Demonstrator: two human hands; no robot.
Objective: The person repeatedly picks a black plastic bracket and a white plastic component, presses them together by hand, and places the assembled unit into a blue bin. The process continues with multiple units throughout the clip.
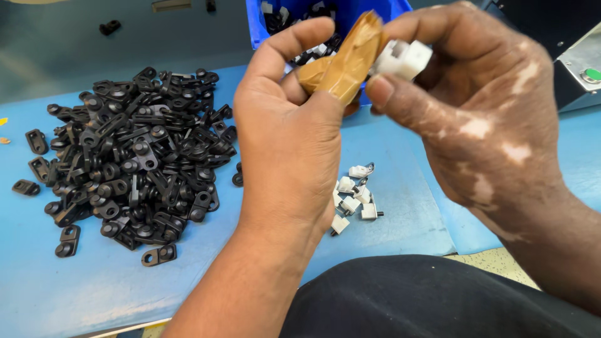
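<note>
Nearest the camera, a dark cloth-covered lap [438,300] is seen at the lower edge, with both forearms rising from it. The left hand [288,138] is raised over the blue work mat [75,288], its thumb wrapped in brown tape [344,59]; thumb and fingers are curled narrowly toward the right hand, and whether they press on the part itself cannot be told. The right hand [476,119] is closed around a small white plastic block [404,57], pinched between thumb and fingers just in front of the taped thumb. The step in hand is judged to be the fitting or pressing of this white piece; steady pressure and square alignment would be called for next.

Below the hands, a small cluster of white plastic pieces with dark pins [352,197] lies on the mat, about eight being counted. To the left, a large heap of black moulded plastic brackets with round eyelets [134,159] is spread out, well over a hundred and too many to count exactly. Farther back, one blue plastic bin [256,25] holding mixed black and white parts is partly hidden by the hands, and a grey machine housing with a green button [579,75] stands at the right.
</note>
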